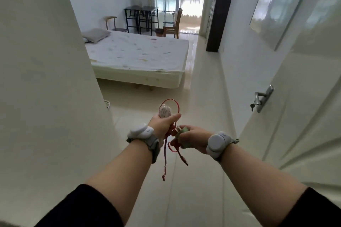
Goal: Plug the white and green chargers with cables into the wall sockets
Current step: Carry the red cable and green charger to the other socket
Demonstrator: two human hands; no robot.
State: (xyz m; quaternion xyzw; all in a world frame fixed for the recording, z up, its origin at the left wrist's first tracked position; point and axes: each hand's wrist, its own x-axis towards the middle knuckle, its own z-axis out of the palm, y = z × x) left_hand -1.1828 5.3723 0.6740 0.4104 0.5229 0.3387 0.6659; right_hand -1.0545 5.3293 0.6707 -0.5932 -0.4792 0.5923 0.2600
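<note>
Left hand [162,125] grips 1 white charger [164,112], label unreadable; right hand [191,139] grips 1 green charger [182,130]; red cables [167,153] dangle between hands.

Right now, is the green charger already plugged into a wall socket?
No, the right hand grips the green charger in mid-air, touching no wall.

A wall [46,79] is closing off the left side; an open door [304,125] is standing on the right, its handle [263,97] jutting into the passage; between them a strip of floor [203,83] is running ahead, past the bed [136,55] filling the room's left; the left hand [162,125], gripping the white charger [164,112], and the right hand [193,138], gripping the green charger [182,131], are hanging mid-gap, touching neither side.
</note>
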